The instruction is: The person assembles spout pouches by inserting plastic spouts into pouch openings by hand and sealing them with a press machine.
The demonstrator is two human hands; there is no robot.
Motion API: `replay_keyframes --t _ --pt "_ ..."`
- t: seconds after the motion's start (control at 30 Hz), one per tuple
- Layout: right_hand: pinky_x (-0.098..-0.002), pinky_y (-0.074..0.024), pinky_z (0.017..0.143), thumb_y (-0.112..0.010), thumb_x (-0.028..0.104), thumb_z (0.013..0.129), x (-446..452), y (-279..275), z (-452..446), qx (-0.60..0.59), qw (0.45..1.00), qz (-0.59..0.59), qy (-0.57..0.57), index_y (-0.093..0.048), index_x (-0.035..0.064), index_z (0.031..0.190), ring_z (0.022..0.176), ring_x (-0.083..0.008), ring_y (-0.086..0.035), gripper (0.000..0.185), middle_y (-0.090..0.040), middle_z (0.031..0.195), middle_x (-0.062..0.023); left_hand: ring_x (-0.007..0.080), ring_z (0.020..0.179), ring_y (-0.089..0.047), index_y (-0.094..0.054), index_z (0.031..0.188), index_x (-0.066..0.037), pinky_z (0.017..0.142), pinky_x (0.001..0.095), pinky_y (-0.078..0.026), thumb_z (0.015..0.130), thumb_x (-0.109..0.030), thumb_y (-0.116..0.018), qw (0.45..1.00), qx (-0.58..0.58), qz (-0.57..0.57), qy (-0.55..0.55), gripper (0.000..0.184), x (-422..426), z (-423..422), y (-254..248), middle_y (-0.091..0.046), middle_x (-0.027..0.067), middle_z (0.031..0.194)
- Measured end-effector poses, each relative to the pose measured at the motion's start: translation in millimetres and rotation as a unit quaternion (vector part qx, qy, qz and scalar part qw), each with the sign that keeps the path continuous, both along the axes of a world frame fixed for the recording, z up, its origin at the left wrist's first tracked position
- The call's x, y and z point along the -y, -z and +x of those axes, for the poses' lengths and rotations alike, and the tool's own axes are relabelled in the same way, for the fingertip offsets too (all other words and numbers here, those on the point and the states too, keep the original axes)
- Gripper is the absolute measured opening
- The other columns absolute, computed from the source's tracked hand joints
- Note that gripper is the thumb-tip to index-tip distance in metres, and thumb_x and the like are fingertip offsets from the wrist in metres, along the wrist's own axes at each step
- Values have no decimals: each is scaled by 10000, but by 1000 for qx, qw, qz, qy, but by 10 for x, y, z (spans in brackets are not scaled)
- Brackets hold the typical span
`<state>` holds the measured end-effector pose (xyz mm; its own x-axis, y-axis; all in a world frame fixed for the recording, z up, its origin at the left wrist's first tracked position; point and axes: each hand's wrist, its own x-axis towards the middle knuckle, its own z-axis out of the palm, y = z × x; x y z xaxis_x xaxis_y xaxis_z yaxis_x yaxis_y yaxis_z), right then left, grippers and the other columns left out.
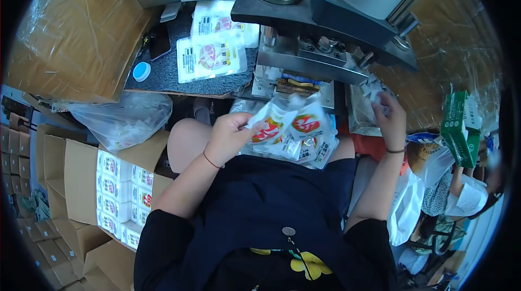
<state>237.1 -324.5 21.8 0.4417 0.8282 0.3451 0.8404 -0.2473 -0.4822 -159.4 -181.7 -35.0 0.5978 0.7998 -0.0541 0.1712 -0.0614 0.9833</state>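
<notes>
My left hand (232, 135) pinches the edge of white printed pouches (271, 128) with red and green pictures, held above my lap. More such pouches (320, 147) lie on my lap below them. At the right, my right hand (389, 117) is raised beside a clear plastic bin (362, 107), its fingers bent around something small and whitish that I cannot make out. The metal press (312, 58) stands in front of me, between and beyond both hands.
Flat pouches (211, 56) lie on the blue-grey worktop (163, 77), near a blue cap (141, 71) and a phone (159, 42). An open carton (81, 182) of packed pouches stands at left. A co-worker (467, 196) sits at right by a green box (458, 128).
</notes>
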Motion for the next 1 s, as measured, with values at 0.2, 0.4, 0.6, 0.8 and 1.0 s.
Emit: replay_keyframes --t 0.2,0.4,0.6,0.8,1.0 --pt "-288 -521 798 -742 87 923 -48 -203 -903 -402 898 80 -161 -736 -7 1026 897 -131 -659 139 -728 981 -56 47 709 -612 -755 1015 28 652 235 -505 931 -260 -776 998 13 -2 63 301 252 292 -72 -732 42 829" --pt "-311 -504 779 -685 83 937 -263 -269 -1112 -163 947 49 -272 -687 -8 960 856 -176 -634 93 -683 951 -99 43 719 -578 -744 970 23 657 254 -497 990 -299 -711 983 42 -113 137 324 438 456 113 -706 7 803" --pt "-341 -505 744 -721 136 904 -154 -373 -1015 -203 949 -19 -239 -626 15 1097 827 -257 -656 248 -660 872 -119 85 968 -661 -702 1158 26 881 283 -539 990 -188 -698 905 118 -348 215 272 511 516 109 -736 63 1089" --pt "-293 -491 682 -648 140 986 20 -194 -737 -222 965 48 -133 -602 -11 1138 746 -124 -579 219 -627 838 -68 168 1050 -700 -657 1251 28 941 323 -551 926 -29 -701 898 172 -382 133 332 120 596 5 -723 127 1186" --pt "-296 -502 687 -627 96 981 -21 4 -933 -89 980 58 -169 -629 -20 1147 750 -172 -618 203 -661 900 -89 159 883 -690 -592 1191 6 786 302 -567 960 -86 -695 968 139 -196 77 270 -190 674 198 -688 93 1106"
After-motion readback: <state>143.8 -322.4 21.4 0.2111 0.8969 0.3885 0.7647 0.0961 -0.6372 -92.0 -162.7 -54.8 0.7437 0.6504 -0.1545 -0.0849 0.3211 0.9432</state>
